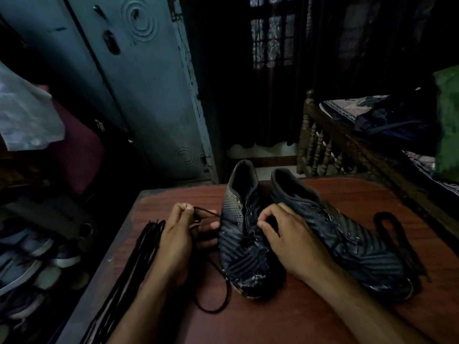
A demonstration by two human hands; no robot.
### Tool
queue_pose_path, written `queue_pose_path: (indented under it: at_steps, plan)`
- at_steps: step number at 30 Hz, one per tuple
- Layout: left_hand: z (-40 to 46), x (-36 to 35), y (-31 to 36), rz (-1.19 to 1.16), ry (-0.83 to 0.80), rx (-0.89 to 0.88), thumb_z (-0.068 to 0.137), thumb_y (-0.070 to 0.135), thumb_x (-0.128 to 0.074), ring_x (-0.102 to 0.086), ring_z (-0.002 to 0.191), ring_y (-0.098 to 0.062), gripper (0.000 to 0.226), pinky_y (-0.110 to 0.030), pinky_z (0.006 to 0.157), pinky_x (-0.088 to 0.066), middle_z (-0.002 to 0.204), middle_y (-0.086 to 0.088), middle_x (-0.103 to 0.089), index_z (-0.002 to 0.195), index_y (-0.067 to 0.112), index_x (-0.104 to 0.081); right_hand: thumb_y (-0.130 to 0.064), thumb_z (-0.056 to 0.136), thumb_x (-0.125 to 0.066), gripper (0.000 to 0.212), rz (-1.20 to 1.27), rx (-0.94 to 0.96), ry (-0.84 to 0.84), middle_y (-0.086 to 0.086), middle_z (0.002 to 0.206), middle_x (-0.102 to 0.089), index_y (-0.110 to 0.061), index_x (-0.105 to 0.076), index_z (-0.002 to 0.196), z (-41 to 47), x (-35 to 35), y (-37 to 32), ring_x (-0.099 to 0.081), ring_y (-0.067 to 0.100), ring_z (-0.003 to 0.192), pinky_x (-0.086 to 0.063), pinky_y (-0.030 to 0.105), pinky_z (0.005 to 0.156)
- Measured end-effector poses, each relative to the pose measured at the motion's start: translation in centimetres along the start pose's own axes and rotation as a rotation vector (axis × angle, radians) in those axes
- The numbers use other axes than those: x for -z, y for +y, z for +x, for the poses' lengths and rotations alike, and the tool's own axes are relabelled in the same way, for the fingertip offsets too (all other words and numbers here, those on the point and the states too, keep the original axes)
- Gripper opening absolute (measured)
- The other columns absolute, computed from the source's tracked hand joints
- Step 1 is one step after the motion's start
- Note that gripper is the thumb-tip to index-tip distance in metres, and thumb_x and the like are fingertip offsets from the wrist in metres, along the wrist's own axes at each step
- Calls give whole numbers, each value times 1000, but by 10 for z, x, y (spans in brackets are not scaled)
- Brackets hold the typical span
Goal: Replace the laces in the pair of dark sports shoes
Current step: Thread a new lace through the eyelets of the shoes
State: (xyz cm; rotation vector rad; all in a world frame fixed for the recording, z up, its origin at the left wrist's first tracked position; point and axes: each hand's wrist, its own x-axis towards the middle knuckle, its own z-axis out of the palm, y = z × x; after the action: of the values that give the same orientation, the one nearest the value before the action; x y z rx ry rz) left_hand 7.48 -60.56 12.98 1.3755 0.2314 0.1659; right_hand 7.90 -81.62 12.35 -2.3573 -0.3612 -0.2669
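Two dark sports shoes stand on a reddish-brown table (pixel 285 316), toes toward me. The left shoe (pixel 239 254) has a black lace (pixel 213 304) threaded low in its eyelets, its loose end looping over the table. My left hand (pixel 177 234) pinches that lace between thumb and fingers just left of the shoe. My right hand (pixel 288 234) rests on the shoe's right side, with thumb and forefinger pinching at the lacing. The right shoe (pixel 347 234) lies behind my right hand with bare eyelets.
A bundle of thin black laces (pixel 139 266) lies along the table's left edge. A wider black lace (pixel 400 242) is coiled right of the right shoe. Several shoes (pixel 27 259) sit on the floor at left. A wooden bed (pixel 352 145) stands at right, a blue door (pixel 149 90) behind.
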Motion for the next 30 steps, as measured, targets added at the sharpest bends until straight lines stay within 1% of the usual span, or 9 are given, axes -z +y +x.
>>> queue_pose_path:
  at_steps: [6,10,11,14,17,21,23,26,30]
  plan:
    - [3,0,0,-96,44,55,112,28,-38,-76,88,-28,27,-41,67,-60,106,-12,-76,89,19,-50,-27,100,-59,3,65,-19,49,-14,88,-61,-26,-59,98,3,5,2,-52,-7,72,-37,8,63]
    - [2,-2,2,-176,71,81,112,26,-36,-77,85,-26,33,-39,63,-60,86,-6,-75,84,19,-51,-24,99,-60,7,126,-21,75,-10,82,-64,-29,-60,94,3,3,3,-56,-7,71,-41,12,60]
    - [3,-1,2,-187,74,84,112,26,-37,-77,82,-24,33,-37,61,-60,81,-4,-72,83,19,-51,-24,99,-60,9,148,-17,95,-11,81,-64,-31,-59,93,3,2,4,-58,-4,71,-44,13,61]
    - [5,2,1,-180,69,95,111,25,-40,-71,72,-20,30,-37,64,-59,81,-2,-68,85,22,-53,-26,97,-60,12,244,-10,146,-13,81,-62,-35,-55,91,4,1,8,-65,5,76,-57,43,68]
    - [5,3,-1,-128,10,50,109,22,-46,-61,68,-18,22,-35,65,-55,83,-4,-64,88,22,-54,-28,95,-62,9,285,-4,181,-11,80,-63,-35,-56,91,4,0,6,-66,10,76,-55,47,70]
    - [6,12,-4,345,-19,-285,106,20,-55,-58,72,-18,21,-34,69,-52,75,3,-62,87,23,-65,-28,95,-64,7,317,20,237,-12,76,-68,-31,-59,91,1,1,-3,-66,5,73,-52,29,68]
    - [4,19,-6,565,2,-420,102,21,-61,-63,74,-9,17,-32,70,-52,77,11,-67,93,28,-73,-26,95,-65,9,340,24,250,-13,74,-69,-30,-59,89,-1,3,-5,-66,3,72,-50,23,66]
    - [-3,23,-4,817,53,-504,95,22,-71,-64,76,1,11,-30,70,-51,81,13,-68,85,26,-75,-26,93,-67,11,351,21,251,-9,71,-66,-30,-60,86,-1,4,-3,-64,6,69,-53,30,63]
    - [-17,41,11,1139,49,-566,90,30,-78,-65,82,-6,7,-31,72,-49,86,12,-62,84,27,-77,-21,88,-72,12,169,142,292,-13,87,-60,-23,-61,89,2,-3,4,-58,7,83,-43,18,71]
